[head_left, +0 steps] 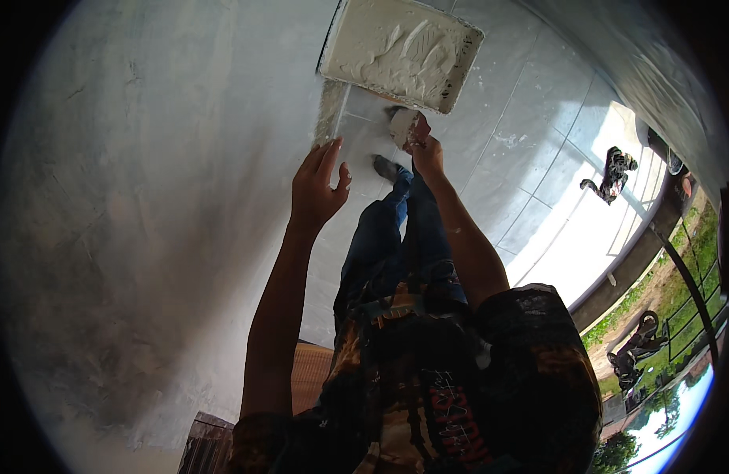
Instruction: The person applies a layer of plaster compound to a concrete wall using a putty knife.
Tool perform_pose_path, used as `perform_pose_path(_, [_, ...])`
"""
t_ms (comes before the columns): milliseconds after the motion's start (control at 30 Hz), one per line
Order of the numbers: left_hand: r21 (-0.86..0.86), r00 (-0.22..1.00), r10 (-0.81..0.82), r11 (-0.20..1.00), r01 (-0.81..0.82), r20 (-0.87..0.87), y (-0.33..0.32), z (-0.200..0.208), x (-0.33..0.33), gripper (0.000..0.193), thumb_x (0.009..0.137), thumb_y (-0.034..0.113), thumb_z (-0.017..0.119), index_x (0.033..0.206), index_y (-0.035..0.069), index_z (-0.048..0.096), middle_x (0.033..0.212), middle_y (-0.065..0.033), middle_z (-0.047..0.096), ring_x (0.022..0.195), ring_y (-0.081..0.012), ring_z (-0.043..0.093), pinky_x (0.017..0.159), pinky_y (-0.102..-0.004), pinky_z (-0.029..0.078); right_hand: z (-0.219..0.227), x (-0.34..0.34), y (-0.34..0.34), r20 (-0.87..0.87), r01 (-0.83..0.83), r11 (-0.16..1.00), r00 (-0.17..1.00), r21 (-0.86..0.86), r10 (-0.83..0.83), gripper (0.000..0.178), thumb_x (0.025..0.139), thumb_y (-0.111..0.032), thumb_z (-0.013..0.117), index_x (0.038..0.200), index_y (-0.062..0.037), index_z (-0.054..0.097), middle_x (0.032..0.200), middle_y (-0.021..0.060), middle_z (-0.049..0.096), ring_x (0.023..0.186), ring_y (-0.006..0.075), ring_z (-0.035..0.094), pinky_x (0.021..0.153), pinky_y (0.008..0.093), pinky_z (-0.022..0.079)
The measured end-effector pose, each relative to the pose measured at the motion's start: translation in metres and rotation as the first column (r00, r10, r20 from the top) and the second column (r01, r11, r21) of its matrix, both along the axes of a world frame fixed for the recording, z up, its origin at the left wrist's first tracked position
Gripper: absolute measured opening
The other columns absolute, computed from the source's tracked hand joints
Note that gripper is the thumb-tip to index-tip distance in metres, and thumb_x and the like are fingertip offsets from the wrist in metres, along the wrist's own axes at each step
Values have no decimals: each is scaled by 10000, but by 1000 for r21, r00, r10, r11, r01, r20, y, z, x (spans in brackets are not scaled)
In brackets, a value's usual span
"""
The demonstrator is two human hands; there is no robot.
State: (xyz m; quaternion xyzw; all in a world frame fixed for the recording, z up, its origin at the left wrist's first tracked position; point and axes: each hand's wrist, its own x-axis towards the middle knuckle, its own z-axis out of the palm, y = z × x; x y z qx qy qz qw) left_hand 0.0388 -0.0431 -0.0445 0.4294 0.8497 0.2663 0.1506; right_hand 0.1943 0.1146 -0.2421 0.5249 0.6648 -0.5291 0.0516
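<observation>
Off-white paste [396, 43] is filling a shallow tray [462, 73] ahead of both hands.
The person's right hand [428, 154] is gripping a paste-coated tool [402, 126], fingers closing around it, near the tray's closest edge; the tool's exact type is remaining unclear. The left hand [319, 186] is standing open, fingers extending and thumb spreading apart, beside the grey wall [143, 197]; whether it is touching that surface, the inspector cannot tell. Sunlight is falling on the tiled floor [530, 150] at right, where a dark bundle [616, 175] is lying.
</observation>
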Motion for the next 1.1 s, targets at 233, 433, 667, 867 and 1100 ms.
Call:
perform_pose_path(233, [-17, 1000, 7, 1000, -7, 28, 13, -6, 2, 436, 874, 89, 620, 1298, 7, 563, 1179, -188, 660, 1099, -354, 636, 1035, -468, 476, 1, -83, 124, -300, -306, 847, 838, 434, 456, 216, 867, -27, 584, 1074, 30, 605, 1009, 312, 646, 983, 440, 645, 811, 487, 521])
perform_pose_path(433, [-83, 999, 50, 995, -48, 21, -2, -13, 0, 446, 877, 93, 622, 1311, 17, 554, 1181, -182, 660, 1096, -348, 635, 1031, -462, 479, -3, -145, 127, 78, -722, 582, 650, 374, 756, 268, 854, 0, 546, 1107, 63, 607, 1051, 307, 655, 1049, 418, 641, 897, 488, 515])
perform_pose_path(667, [-73, 995, 90, 994, -86, 48, -3, -17, -3, 447, 870, 81, 625, 1309, 23, 562, 1185, -177, 662, 1096, -341, 639, 1032, -460, 477, -16, -149, 115, 100, -785, 577, 608, 226, 788, 323, 827, 4, 553, 1143, 47, 606, 1081, 279, 660, 1082, 403, 636, 942, 483, 502])
perform_pose_path(867, [-70, 994, 95, 993, -91, 54, -4, -17, -3, 446, 868, 77, 626, 1307, 27, 566, 1183, -177, 666, 1099, -336, 642, 1032, -458, 478, -14, -147, 118, 102, -804, 573, 591, 161, 800, 333, 812, 2, 567, 1139, 40, 615, 1080, 273, 669, 1093, 388, 639, 950, 467, 504])
perform_pose_path(1100, [-69, 995, 90, 994, -86, 51, -5, -14, -2, 442, 870, 78, 625, 1305, 26, 567, 1188, -170, 668, 1102, -332, 644, 1031, -459, 481, -8, -148, 137, 157, -892, 418, 444, 173, 882, 311, 761, 43, 604, 1070, 40, 632, 1045, 259, 681, 1069, 385, 648, 908, 466, 512])
